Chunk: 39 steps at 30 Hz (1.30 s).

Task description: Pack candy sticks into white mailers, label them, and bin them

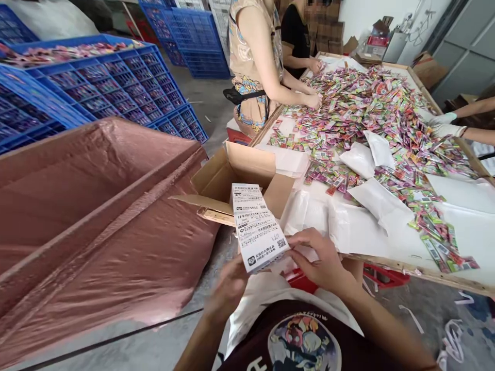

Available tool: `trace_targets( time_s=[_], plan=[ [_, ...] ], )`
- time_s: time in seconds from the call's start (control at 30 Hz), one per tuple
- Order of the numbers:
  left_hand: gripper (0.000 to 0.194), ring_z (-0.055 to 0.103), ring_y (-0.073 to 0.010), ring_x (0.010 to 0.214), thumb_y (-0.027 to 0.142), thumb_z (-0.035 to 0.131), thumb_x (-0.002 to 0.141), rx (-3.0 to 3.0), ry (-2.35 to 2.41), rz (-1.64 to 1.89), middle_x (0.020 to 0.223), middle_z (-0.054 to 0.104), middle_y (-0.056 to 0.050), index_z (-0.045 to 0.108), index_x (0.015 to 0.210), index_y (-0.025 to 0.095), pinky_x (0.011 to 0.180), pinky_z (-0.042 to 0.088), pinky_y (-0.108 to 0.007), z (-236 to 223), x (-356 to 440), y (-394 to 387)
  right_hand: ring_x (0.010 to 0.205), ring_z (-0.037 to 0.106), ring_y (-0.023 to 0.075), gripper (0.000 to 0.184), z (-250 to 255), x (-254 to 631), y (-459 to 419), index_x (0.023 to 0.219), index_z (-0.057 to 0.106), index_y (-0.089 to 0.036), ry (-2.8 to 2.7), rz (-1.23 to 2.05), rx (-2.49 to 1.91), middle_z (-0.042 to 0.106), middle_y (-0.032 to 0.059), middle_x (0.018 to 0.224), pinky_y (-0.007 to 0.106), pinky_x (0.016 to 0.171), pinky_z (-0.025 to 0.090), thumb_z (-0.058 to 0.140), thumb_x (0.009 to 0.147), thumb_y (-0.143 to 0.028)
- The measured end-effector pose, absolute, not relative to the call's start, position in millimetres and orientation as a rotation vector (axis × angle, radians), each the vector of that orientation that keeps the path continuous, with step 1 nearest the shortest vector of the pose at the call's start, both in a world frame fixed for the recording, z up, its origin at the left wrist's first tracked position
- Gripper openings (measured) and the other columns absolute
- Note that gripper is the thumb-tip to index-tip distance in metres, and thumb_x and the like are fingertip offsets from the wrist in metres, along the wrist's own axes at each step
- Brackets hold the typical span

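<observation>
A folded stack of printed shipping labels [261, 237] with barcodes and QR codes is held over my lap. Its far end reaches over an open cardboard box [280, 193]. My left hand [232, 281], a little blurred, grips the stack at its near left side, with the fingers partly hidden beneath. At the right corner, thumb and fingers of my right hand [323, 260] pinch the edge of the labels. White mailing bags [358, 229] lie on the table just beyond my right hand.
Small colourful packets [359, 108] are heaped across the table [472, 226]. Two people stand or sit at its far left; gloved hands [444, 123] reach in at right. A brown sheet-covered bin [116, 216] and blue crates [116, 82] stand left. A red stool [386, 275] is under the table.
</observation>
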<state>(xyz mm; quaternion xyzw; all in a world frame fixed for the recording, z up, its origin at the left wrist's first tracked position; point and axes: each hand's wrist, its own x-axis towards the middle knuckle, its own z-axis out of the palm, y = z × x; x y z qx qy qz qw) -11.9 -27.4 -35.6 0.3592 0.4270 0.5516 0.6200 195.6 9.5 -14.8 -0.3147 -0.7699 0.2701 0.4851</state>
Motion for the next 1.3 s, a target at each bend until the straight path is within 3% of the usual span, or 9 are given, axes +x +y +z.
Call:
trace_targets(
  time_s=[0.07,0.27,0.4,0.63,0.83,1.0,1.07,1.13,1.3],
  plan=[
    [0.056,0.062,-0.0451,0.116,0.065,0.071,0.065,0.539,0.885,1.210,0.101,0.077,-0.017,0.078,0.096,0.019,0.091,0.052,-0.060,-28,-3,-19,0.089,0.065,0.0176,0.026,-22,193,6,0.118,0.063,-0.025,-1.980,0.570,-0.725,0.072,0.0055,0.097,0.033,0.080,0.051,0.053,0.095,-0.016],
    [0.037,0.064,-0.0355,0.118,0.037,0.061,0.082,0.218,0.981,1.159,0.105,0.077,-0.014,0.071,0.108,0.013,0.100,0.051,-0.051,-15,23,-3,0.084,0.058,0.0182,0.018,-20,198,5,0.089,0.069,-0.020,-2.083,0.394,-0.778,0.066,0.0065,0.085,0.033,0.076,0.047,0.052,0.096,-0.019],
    [0.037,0.066,-0.0323,0.116,0.033,0.054,0.087,0.152,0.993,1.230,0.107,0.077,-0.013,0.069,0.114,0.012,0.100,0.052,-0.049,-9,22,-7,0.094,0.059,0.0201,0.015,-21,201,9,0.108,0.065,-0.021,-2.057,0.492,-0.815,0.068,0.0086,0.100,0.036,0.083,0.048,0.055,0.097,-0.024],
    [0.040,0.066,-0.0335,0.115,0.033,0.060,0.084,0.190,1.050,1.226,0.108,0.077,-0.013,0.069,0.118,0.012,0.096,0.056,-0.047,-10,26,-13,0.085,0.059,0.0182,0.015,-10,193,3,0.088,0.066,-0.023,-2.008,0.604,-0.730,0.063,0.0055,0.086,0.033,0.077,0.048,0.054,0.096,-0.021],
    [0.027,0.067,-0.0259,0.114,0.028,0.062,0.085,0.144,1.197,1.525,0.103,0.079,-0.007,0.072,0.108,0.017,0.093,0.058,-0.035,-25,7,-8,0.074,0.054,0.0159,0.014,40,250,48,0.090,0.056,-0.025,-1.266,0.568,-0.780,0.052,0.0001,0.076,0.030,0.071,0.045,0.050,0.097,-0.036],
    [0.039,0.073,-0.0331,0.103,0.035,0.073,0.078,0.183,1.216,1.397,0.096,0.079,-0.012,0.071,0.109,0.012,0.090,0.059,-0.044,-23,-6,-18,0.076,0.055,0.0185,0.016,-27,249,131,0.092,0.059,-0.018,-1.490,0.618,-1.448,0.058,0.0026,0.077,0.035,0.078,0.044,0.051,0.091,-0.032],
    [0.049,0.073,-0.0353,0.101,0.042,0.080,0.071,0.226,1.160,1.364,0.096,0.079,-0.014,0.072,0.109,0.012,0.090,0.059,-0.046,-24,-6,-21,0.091,0.058,0.0255,0.015,-59,237,141,0.096,0.063,-0.015,-1.654,0.513,-1.694,0.063,0.0095,0.088,0.044,0.088,0.042,0.058,0.085,-0.024],
    [0.057,0.073,-0.0369,0.101,0.047,0.084,0.065,0.262,1.118,1.332,0.097,0.079,-0.015,0.072,0.109,0.012,0.089,0.059,-0.047,-27,-6,-23,0.111,0.054,0.0324,0.035,-81,229,136,0.117,0.062,-0.012,-1.807,0.278,-1.865,0.063,0.0181,0.111,0.050,0.098,0.037,0.062,0.083,-0.020],
    [0.059,0.071,-0.0364,0.105,0.048,0.085,0.065,0.470,1.159,1.267,0.103,0.078,-0.014,0.071,0.113,0.016,0.088,0.059,-0.046,-36,-3,-25,0.145,0.028,0.0338,0.081,-103,225,112,0.152,0.034,-0.012,-2.398,0.277,-1.731,0.032,0.0201,0.157,0.050,0.117,0.018,0.066,0.084,-0.045]
  ],
)
